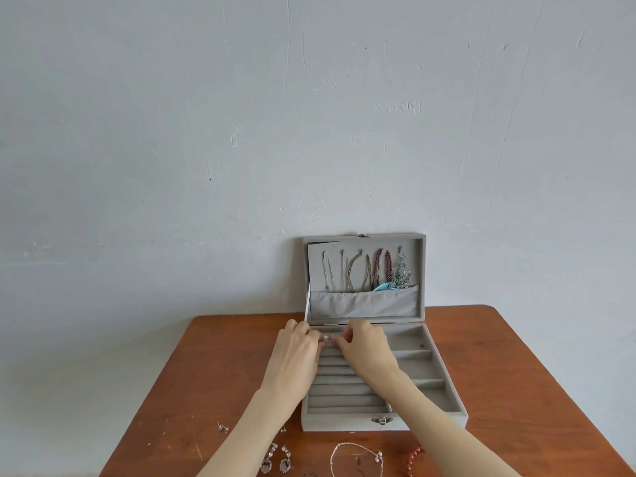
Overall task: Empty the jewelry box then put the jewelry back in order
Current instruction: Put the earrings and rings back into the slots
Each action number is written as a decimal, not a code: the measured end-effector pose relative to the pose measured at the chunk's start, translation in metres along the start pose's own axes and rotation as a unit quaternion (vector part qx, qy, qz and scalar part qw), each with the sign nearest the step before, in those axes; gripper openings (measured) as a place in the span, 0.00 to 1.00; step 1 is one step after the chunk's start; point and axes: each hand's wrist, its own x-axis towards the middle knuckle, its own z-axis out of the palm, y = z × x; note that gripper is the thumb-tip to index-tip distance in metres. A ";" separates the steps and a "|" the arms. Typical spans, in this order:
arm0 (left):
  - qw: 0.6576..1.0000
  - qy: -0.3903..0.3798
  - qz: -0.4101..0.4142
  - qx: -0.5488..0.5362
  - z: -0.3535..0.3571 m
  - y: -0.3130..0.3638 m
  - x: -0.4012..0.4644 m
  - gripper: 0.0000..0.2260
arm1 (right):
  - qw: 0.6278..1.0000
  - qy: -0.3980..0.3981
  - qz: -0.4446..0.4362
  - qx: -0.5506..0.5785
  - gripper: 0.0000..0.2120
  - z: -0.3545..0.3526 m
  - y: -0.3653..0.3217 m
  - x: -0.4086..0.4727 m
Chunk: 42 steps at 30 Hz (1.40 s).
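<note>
1. Both hands meet over the far-left corner of the jewelry box [444, 404]. Left hand [296, 356] and right hand [366, 351] have their fingertips drawn together on a small silvery ring [327, 338], pinching it from either side right at the ring rolls [344, 390].

2. Pose-wise: both forearms come up from the bottom edge and angle inward, wrists fairly flat, fingers curled down. Right forearm crosses over the front of the box and hides part of the clasp side.

3. Handling guess: that ring looks tiny, light, hard and slippery, so fingertip pinch on the band is the only sane grip. The padded rolls look soft, so I'd say it needs a gentle push into a slot, not force.

4. Just past the hands, the upright lid [364, 241] has chains and a beaded strand hanging above its pocket. Those look floppy and tangle-prone; grab near the top.

5. Behind the wrists, on the table [241, 339]: stud earrings [222, 427], drop earrings [275, 459], a thin bracelet [356, 454] and red beads [414, 457], all outside the box.
</note>
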 end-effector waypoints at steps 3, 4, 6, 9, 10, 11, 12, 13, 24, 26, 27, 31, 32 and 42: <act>0.997 -0.022 0.018 0.070 -0.007 0.000 0.004 0.06 | 1.000 0.002 -0.011 -0.008 0.17 0.002 0.001 0.000; 0.996 -0.031 0.024 0.084 -0.011 0.002 0.006 0.08 | 1.000 0.002 -0.010 -0.003 0.16 0.002 0.002 0.000; 0.993 -0.051 0.019 0.106 -0.015 0.003 0.008 0.08 | 1.000 0.005 -0.019 0.017 0.09 0.001 0.006 -0.001; 0.988 -0.101 0.004 0.120 -0.015 0.001 0.012 0.10 | 0.997 0.021 -0.059 0.034 0.05 0.001 0.013 -0.002; 0.984 -0.125 0.001 0.124 -0.015 0.002 0.015 0.10 | 0.997 0.024 -0.072 0.027 0.07 0.001 0.015 -0.003; 0.981 -0.146 0.001 0.128 -0.016 0.003 0.018 0.10 | 0.996 0.024 -0.084 0.018 0.08 0.001 0.016 -0.004; 0.978 -0.168 -0.002 0.124 -0.016 0.003 0.020 0.10 | 0.995 0.021 -0.093 0.011 0.10 0.002 0.017 -0.005; 0.974 -0.191 -0.007 0.120 -0.018 0.004 0.022 0.10 | 0.995 0.019 -0.101 0.009 0.11 0.003 0.017 -0.005; 0.975 -0.217 -0.040 0.023 -0.016 -0.001 0.035 0.11 | 0.994 0.034 -0.105 0.025 0.10 0.005 0.021 -0.005; 0.981 -0.187 -0.044 -0.005 -0.014 -0.003 0.032 0.10 | 0.994 0.032 -0.103 0.025 0.09 0.004 0.021 -0.004; 0.984 -0.170 -0.044 -0.015 -0.013 -0.004 0.030 0.10 | 0.994 0.031 -0.101 0.024 0.09 0.004 0.021 -0.004; 0.994 -0.092 -0.039 -0.040 -0.009 -0.003 0.021 0.08 | 0.995 0.033 -0.093 0.017 0.08 0.004 0.019 -0.004; 0.995 -0.079 -0.037 -0.043 -0.009 -0.003 0.019 0.08 | 0.995 0.031 -0.089 0.014 0.08 0.004 0.019 -0.004; 0.993 -0.090 -0.031 -0.069 -0.014 -0.005 0.012 0.11 | 0.997 0.030 -0.071 -0.004 0.11 0.005 0.010 -0.004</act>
